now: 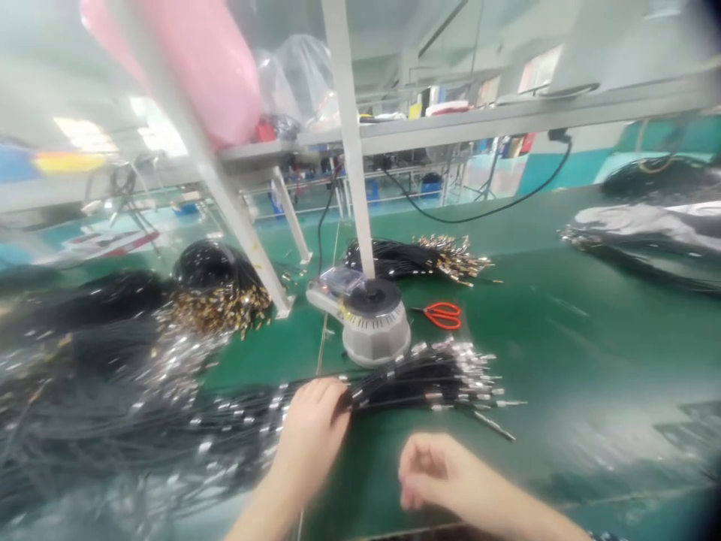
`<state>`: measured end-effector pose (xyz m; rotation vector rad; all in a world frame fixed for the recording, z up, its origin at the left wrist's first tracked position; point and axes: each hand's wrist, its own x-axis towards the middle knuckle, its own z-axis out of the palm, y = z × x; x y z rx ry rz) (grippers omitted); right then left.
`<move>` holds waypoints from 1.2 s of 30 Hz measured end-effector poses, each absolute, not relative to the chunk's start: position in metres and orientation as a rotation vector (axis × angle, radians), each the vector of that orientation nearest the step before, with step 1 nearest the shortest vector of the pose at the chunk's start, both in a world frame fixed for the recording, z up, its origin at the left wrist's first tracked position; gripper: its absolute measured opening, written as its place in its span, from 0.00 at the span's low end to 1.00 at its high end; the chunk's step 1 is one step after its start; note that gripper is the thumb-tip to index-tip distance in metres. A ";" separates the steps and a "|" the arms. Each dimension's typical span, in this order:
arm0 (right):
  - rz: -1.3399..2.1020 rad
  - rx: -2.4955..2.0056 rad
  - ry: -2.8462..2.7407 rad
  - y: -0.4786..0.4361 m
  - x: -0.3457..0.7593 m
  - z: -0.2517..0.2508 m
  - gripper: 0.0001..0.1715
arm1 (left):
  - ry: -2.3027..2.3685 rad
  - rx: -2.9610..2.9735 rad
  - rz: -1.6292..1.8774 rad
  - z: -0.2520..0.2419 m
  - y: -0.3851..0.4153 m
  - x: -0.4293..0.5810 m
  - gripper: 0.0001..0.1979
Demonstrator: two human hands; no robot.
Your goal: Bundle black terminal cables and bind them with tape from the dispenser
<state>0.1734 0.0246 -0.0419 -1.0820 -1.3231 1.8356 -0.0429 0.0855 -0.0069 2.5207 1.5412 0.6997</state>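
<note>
A long bundle of thin black cables (399,382) with silvery metal ends (470,368) lies across the green table. My left hand (315,409) is closed around its middle, palm down, hiding the cables under the fingers. Nearer the table's front edge, my right hand (428,469) hovers apart from the bundle, its fingers loosely curled and nothing visible in them. Just behind the bundle stands a round grey machine with a black top (376,330). To its right lie scissors with red handles (443,315).
Heaps of black cables with brass-coloured ends (219,304) fill the left side. Another cable bundle (394,259) lies behind the machine. White shelf posts (352,135) rise from the table, and more cables with a white wrap (647,225) lie far right.
</note>
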 end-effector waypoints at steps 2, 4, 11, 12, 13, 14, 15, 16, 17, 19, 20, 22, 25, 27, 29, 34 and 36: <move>1.827 -1.058 -1.284 0.026 0.176 -0.044 0.10 | 1.553 2.355 0.783 0.003 0.083 -0.050 0.07; 1.821 -1.009 -1.237 0.029 0.175 -0.044 0.16 | 1.514 2.106 0.805 0.011 0.078 -0.052 0.04; 1.714 -0.846 -0.906 0.038 0.149 -0.035 0.37 | 1.479 1.812 0.898 -0.006 0.040 -0.040 0.04; 1.710 -0.881 -0.882 0.037 0.145 -0.034 0.34 | 1.451 1.793 0.862 -0.011 0.035 -0.041 0.04; 1.705 -0.925 -0.874 0.035 0.142 -0.033 0.32 | 1.412 1.780 0.798 -0.015 0.031 -0.043 0.04; 1.693 -0.961 -0.888 0.033 0.141 -0.031 0.28 | 1.373 1.772 0.738 -0.017 0.029 -0.046 0.04; 1.673 -0.983 -0.935 0.031 0.140 -0.027 0.24 | 1.347 1.768 0.696 -0.016 0.028 -0.048 0.06; 1.638 -0.995 -1.013 0.029 0.141 -0.022 0.19 | 1.328 1.763 0.668 -0.014 0.028 -0.050 0.10; 1.594 -1.004 -1.116 0.027 0.142 -0.016 0.13 | 1.331 1.758 0.691 -0.009 0.030 -0.050 0.16; 1.525 -1.008 -1.369 0.025 0.147 0.000 0.05 | 1.312 1.684 0.761 0.006 0.035 -0.044 0.30; 1.535 -0.998 -1.494 0.025 0.149 0.008 0.05 | 1.262 1.633 0.799 0.016 0.038 -0.038 0.31; 1.606 -0.937 -1.676 0.024 0.152 0.020 0.07 | 1.079 1.541 0.789 0.033 0.043 -0.021 0.28; 1.727 -0.918 -1.757 0.024 0.150 0.021 0.09 | 0.908 1.226 0.636 0.049 0.048 0.002 0.13; 1.725 -1.004 -1.650 0.024 0.145 0.015 0.11 | 0.901 1.071 0.844 0.049 0.050 0.010 0.12; 1.637 -1.076 -1.505 0.023 0.139 0.007 0.09 | 0.951 0.993 1.014 0.046 0.052 0.010 0.11; 1.321 -1.048 -1.480 0.023 0.134 0.004 0.03 | 1.036 0.962 1.124 0.042 0.055 -0.005 0.11; 1.265 -1.011 -1.493 0.024 0.134 0.006 0.05 | 1.019 0.984 1.124 0.045 0.057 -0.010 0.11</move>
